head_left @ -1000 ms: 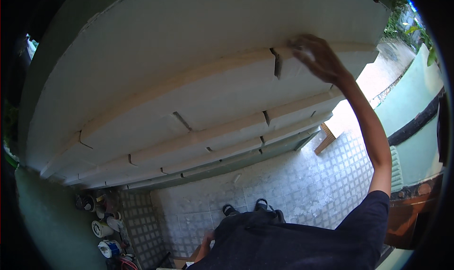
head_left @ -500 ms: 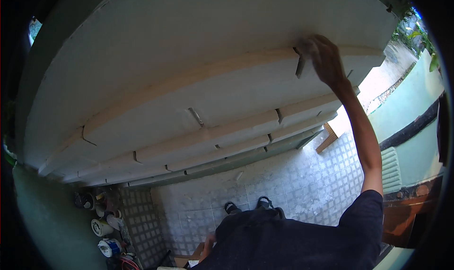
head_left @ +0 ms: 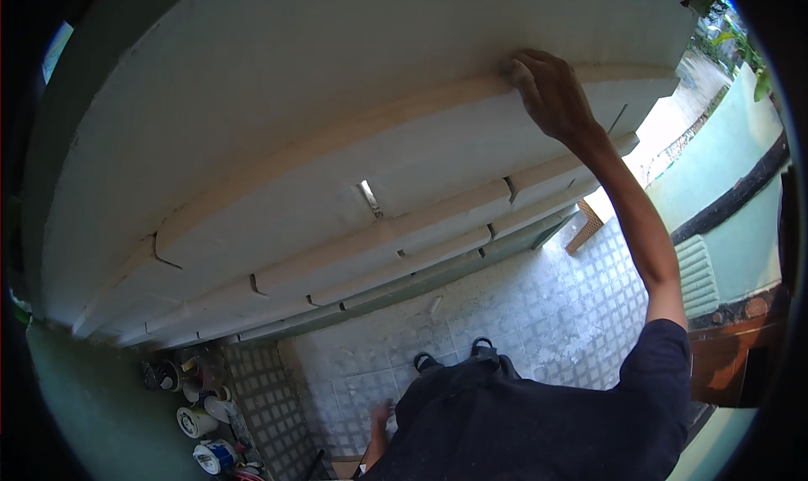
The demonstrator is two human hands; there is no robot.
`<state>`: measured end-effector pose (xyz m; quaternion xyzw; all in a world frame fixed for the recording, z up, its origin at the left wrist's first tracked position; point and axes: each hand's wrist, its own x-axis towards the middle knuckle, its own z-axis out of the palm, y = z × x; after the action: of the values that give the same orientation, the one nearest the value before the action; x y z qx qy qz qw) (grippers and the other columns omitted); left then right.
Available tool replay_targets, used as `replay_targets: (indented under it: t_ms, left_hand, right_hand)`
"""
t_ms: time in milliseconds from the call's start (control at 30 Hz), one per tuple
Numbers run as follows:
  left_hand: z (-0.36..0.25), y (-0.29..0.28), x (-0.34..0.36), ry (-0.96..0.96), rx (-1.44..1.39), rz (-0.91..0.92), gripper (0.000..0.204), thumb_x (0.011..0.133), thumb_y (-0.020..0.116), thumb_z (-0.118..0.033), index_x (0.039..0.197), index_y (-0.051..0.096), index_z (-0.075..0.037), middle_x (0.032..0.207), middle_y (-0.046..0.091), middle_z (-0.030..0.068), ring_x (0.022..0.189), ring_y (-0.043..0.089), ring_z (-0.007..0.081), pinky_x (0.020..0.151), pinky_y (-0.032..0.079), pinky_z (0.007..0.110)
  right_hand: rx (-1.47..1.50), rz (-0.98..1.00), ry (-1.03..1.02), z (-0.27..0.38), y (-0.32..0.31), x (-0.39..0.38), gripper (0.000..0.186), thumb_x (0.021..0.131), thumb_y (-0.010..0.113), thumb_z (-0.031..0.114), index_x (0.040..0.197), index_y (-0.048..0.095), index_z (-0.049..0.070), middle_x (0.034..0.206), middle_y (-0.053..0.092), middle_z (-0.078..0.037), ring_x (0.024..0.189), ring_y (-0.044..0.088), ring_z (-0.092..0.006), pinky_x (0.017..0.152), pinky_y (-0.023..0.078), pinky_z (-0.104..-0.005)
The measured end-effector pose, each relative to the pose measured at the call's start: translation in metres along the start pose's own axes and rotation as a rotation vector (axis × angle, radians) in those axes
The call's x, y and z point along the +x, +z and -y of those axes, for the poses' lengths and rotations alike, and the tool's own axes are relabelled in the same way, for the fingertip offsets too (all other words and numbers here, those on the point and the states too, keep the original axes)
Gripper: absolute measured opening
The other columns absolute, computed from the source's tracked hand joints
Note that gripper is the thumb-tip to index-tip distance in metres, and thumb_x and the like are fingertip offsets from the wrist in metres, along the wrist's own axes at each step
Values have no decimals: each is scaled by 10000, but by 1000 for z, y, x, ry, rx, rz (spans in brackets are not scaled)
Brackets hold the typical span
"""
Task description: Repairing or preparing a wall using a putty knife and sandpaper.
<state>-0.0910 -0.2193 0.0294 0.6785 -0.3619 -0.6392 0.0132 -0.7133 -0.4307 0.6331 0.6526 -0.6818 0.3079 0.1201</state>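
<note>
My right hand (head_left: 552, 95) reaches up to the top ledge (head_left: 412, 106) of a pale stepped wall (head_left: 471, 140). Its fingers are bent together against the ledge's upper edge. Any small thing beneath the fingertips is hidden. In the row under the ledge, a narrow slot (head_left: 369, 198) lets light through, and dark notches mark the lower edges. My left hand (head_left: 381, 415) hangs low beside my body, away from the wall. It shows too small to make out how its fingers lie.
Several paint tubs (head_left: 196, 422) stand at the lower left by a patterned tile strip (head_left: 268, 401). Below me is a dusty tiled floor (head_left: 513, 329). A woven brown piece (head_left: 586, 228) stands near the wall's right end. A light green wall (head_left: 732, 203) curves along the right.
My right hand has moved a little left along the ledge, now covering the notch that showed beside it. The left hand has shifted slightly, and the view has tilted a little.
</note>
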Motion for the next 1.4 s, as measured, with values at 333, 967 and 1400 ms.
replay_targets:
  t_ms: [333, 967, 1400]
  left_hand:
    - [70, -20, 14, 622, 852, 130, 308, 913, 499, -354, 999, 610, -81, 864, 649, 90, 745, 624, 206, 646, 495, 355]
    - [84, -66, -5, 891, 705, -87, 301, 955, 416, -188, 1093, 597, 10, 937, 669, 151, 774, 660, 288, 673, 513, 398]
    - [111, -102, -32, 1046, 933, -165, 179, 814, 576, -124, 974, 594, -46, 799, 601, 175, 733, 593, 369, 670, 470, 468]
  right_hand:
    - [134, -133, -114, 27, 19, 4, 246, 847, 462, 108, 913, 670, -3, 974, 661, -169, 969, 616, -316, 893, 477, -415]
    - [22, -271, -167, 51, 44, 11, 334, 927, 382, 204, 942, 661, 21, 986, 653, -164, 1062, 558, -334, 975, 409, -422]
    - [-38, -287, -128, 52, 35, -2, 315, 906, 385, 163, 955, 662, 22, 1012, 631, -178, 998, 571, -347, 939, 425, -425]
